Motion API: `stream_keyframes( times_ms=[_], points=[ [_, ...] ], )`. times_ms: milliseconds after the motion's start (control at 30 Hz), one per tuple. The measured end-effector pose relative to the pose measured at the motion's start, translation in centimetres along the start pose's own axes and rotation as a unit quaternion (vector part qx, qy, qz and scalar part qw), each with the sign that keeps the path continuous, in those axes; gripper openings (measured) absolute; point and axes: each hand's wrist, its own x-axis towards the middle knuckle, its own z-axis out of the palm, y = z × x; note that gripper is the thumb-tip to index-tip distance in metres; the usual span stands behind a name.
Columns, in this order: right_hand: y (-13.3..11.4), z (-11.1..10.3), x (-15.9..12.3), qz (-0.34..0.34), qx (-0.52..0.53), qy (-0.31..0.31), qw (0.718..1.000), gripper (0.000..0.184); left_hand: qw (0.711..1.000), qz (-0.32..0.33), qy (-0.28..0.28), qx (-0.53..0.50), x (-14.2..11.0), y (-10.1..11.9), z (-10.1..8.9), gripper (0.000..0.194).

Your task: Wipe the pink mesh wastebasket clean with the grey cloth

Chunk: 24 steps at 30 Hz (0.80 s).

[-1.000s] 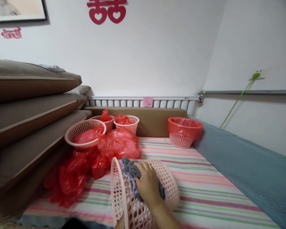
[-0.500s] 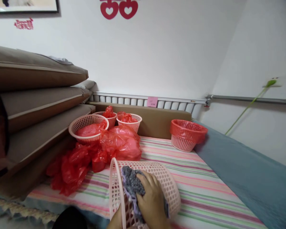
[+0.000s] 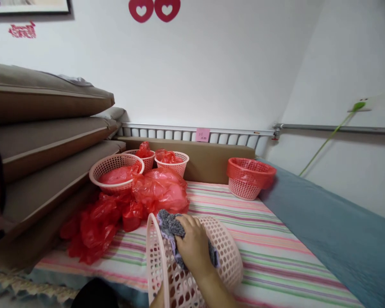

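A pale pink perforated plastic basket (image 3: 226,250) lies on its side on the striped bed sheet, its mouth facing left. My right hand (image 3: 192,248) presses a grey and purple cloth (image 3: 167,222) against the top of the basket's wall near the rim. Only a sliver of my left hand (image 3: 158,301) shows at the bottom edge, under the basket's rim; its fingers are hidden.
Loose red plastic bags (image 3: 122,209) lie left of the basket. Three pink baskets with red liners (image 3: 115,169) stand behind them, a red-lined basket (image 3: 248,177) at the back right. Brown cushions (image 3: 41,141) are stacked on the left, a teal blanket (image 3: 324,231) on the right.
My right hand with the cloth slid down the basket wall, then back up to the rim. The view shifted slightly.
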Motion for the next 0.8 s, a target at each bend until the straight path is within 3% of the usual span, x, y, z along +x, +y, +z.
stream_keyframes(
  times_ms=[100, 200, 367, 533, 667, 800],
  points=[
    [0.3, -0.7, -1.8, -0.018, 0.005, 0.018, 1.0, 0.048, 0.999, 0.048, 0.0, -0.022, 0.6, 1.8, 1.1, 0.09],
    [1.2, -1.6, -3.8, -0.055, -0.022, 0.065, 0.996, 0.051, 0.995, 0.09, -0.013, -0.031, 0.7, 3.3, 2.0, 0.078],
    [2.9, -2.8, -5.6, -0.099, -0.057, 0.149, 0.982, 0.049, 0.991, 0.039, -0.124, -0.027, 1.0, 4.3, 2.6, 0.066],
    [3.2, -1.6, -5.5, -0.098, -0.081, 0.129, 0.983, 0.052, 0.989, 0.068, -0.101, 0.089, 2.3, 0.5, -0.2, 0.05],
    [3.0, -0.6, -4.7, -0.097, -0.07, 0.113, 0.986, 0.054, 0.989, 0.015, -0.104, 0.101, 2.5, -3.2, -2.7, 0.058],
    [2.3, -0.7, -2.1, -0.055, -0.045, 0.086, 0.994, 0.049, 0.99, -0.016, -0.12, 0.071, 2.6, -3.9, -1.6, 0.061]
  ],
)
